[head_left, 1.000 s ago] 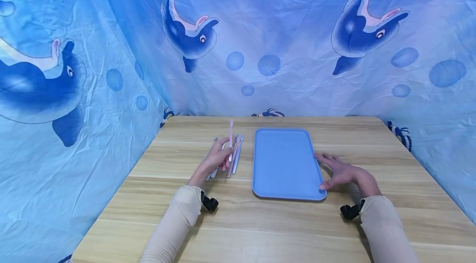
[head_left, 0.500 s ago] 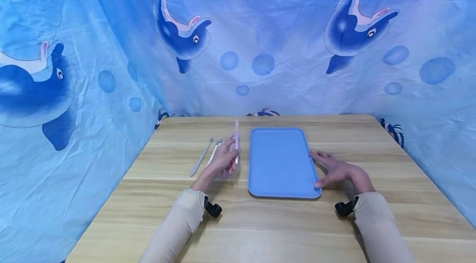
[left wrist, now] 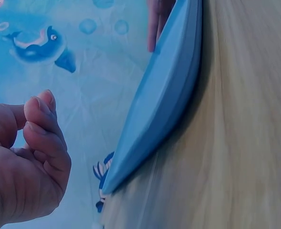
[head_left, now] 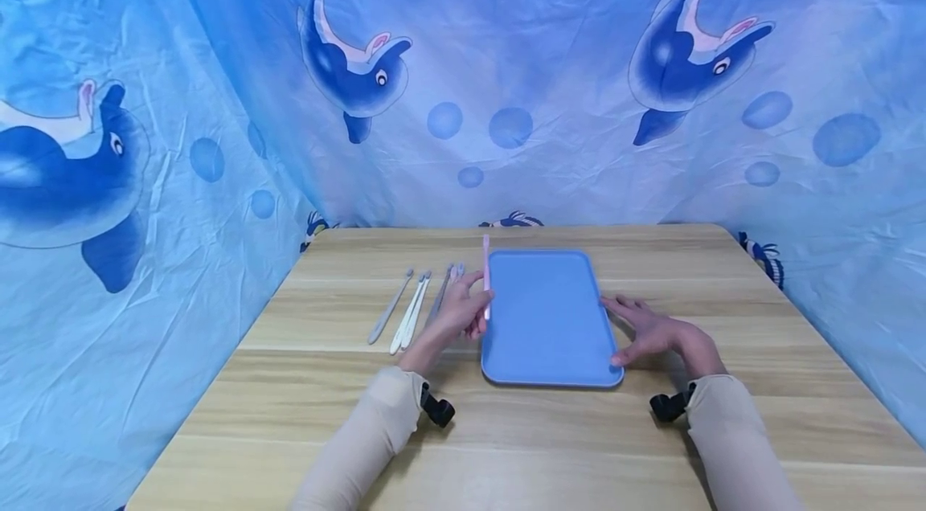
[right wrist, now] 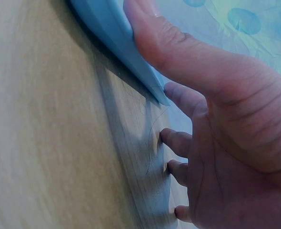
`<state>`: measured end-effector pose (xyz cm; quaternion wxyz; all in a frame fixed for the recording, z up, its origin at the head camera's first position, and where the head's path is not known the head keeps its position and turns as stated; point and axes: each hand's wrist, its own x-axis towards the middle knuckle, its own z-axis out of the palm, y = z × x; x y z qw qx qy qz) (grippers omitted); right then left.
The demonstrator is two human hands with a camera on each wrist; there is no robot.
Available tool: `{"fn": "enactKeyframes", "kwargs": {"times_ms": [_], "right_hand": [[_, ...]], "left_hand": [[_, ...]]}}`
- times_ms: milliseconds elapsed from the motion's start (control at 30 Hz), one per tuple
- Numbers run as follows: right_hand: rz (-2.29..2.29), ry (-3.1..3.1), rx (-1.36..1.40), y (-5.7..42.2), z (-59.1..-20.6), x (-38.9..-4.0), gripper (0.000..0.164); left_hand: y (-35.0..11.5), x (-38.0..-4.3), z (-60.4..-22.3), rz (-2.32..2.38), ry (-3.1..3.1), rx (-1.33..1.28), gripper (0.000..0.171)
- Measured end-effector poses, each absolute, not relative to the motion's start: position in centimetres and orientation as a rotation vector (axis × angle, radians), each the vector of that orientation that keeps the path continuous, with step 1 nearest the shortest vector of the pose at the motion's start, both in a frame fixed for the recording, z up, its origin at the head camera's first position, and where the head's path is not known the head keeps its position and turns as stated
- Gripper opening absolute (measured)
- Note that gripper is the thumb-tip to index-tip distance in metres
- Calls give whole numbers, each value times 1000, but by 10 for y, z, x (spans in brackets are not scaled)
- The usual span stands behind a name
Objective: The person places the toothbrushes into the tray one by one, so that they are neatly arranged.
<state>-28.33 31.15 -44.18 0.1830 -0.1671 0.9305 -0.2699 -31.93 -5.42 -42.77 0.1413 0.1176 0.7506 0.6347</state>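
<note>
A pink toothbrush [head_left: 486,262] stands nearly upright in the head view, pinched between the thumb and fingers of my left hand [head_left: 463,312], at the left edge of a blue tray [head_left: 546,318]. In the left wrist view the curled fingers of that left hand [left wrist: 35,152] show, but the toothbrush is hidden. My right hand [head_left: 658,337] touches the tray's right edge with its thumb and a fingertip, the fingers spread. The right wrist view has the thumb of the right hand [right wrist: 216,90] on the rim of the tray [right wrist: 116,38].
Left of my left hand, several toothbrushes lie on the wooden table: a grey one [head_left: 391,308], white ones [head_left: 410,314], and more [head_left: 443,290] partly hidden behind the hand. A blue curtain [head_left: 463,77] with dolphins hangs behind and to the left of the table.
My left hand has lifted the pink toothbrush away from the others and moved right to the tray's left edge. The toothbrushes left behind are more exposed. My right hand stays at the tray.
</note>
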Motion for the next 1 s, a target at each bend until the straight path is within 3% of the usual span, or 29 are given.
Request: {"fn": "enactKeyframes", "kwargs": {"times_ms": [1000], "right_hand": [[-768, 2619, -458, 311, -441, -283, 120]], "left_hand": [[19, -303, -432, 1840, 2070, 426, 62]]}}
